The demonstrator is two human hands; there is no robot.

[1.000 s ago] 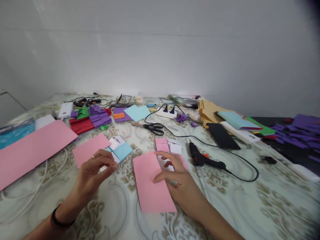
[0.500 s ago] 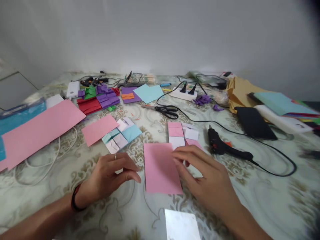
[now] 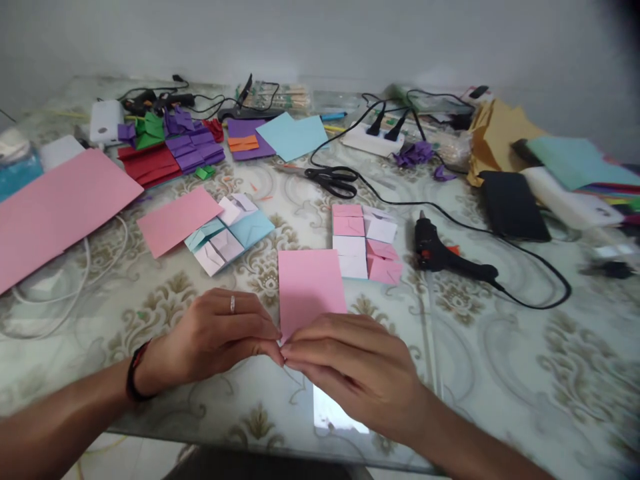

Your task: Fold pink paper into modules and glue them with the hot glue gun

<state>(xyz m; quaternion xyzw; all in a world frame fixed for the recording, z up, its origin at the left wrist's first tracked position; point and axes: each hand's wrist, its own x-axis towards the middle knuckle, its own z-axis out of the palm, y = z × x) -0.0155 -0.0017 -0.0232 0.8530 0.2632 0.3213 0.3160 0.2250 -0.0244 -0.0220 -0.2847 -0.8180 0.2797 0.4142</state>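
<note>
A pink sheet of paper (image 3: 310, 283) lies before me, its near edge hidden by my fingers. My left hand (image 3: 215, 337) is closed in a pinch at the sheet's near left corner. My right hand (image 3: 357, 367) is closed too, its fingertips meeting the left ones at that same corner. Just beyond the sheet on the right is a square of folded pink and white papers (image 3: 349, 257). To the left rests a similar folded square in white and blue (image 3: 253, 223), beside a smaller pink piece (image 3: 180, 220).
A black glue gun (image 3: 443, 250) with its cord lies right. Black-handled scissors (image 3: 333, 181) are further back, near a white power strip (image 3: 367, 137). A large pink sheet (image 3: 65, 200) and white cable (image 3: 85, 280) sit left. Purple folded papers (image 3: 195, 147) are behind.
My right hand has moved left and nearer, from the sheet's right edge to its near left corner. Both hands' fingertips have come together there. The view has tilted down.
</note>
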